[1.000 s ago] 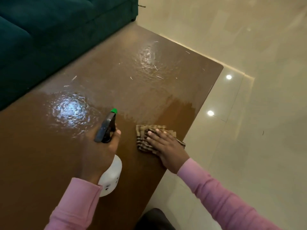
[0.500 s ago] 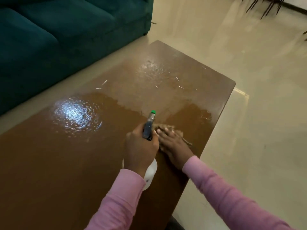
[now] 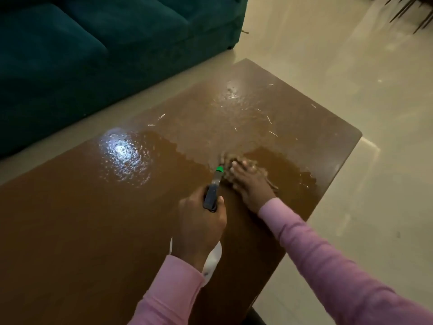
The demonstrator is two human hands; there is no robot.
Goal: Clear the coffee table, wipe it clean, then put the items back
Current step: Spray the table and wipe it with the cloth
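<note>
The brown coffee table (image 3: 93, 231) fills the lower left; its near part looks dark and glossy, its far part dull and hazy with small pale specks. My left hand (image 3: 199, 224) grips a spray bottle (image 3: 214, 191) with a dark trigger head, green nozzle tip and white body, held above the table and pointing away from me. Just to its right, my right hand (image 3: 251, 181) presses flat on a brown striped cloth (image 3: 226, 159), which is blurred and mostly hidden under the fingers.
A dark teal sofa (image 3: 93, 55) runs along the table's far left side, with a narrow strip of floor between. Glossy cream floor tiles (image 3: 375, 184) lie to the right. Thin dark legs of some furniture (image 3: 407, 12) show at the top right.
My right hand has pushed the cloth away from me, farther up the table, widening the dark wiped area. My left hand has swung the bottle right, close beside the cloth. The view has tilted up.
</note>
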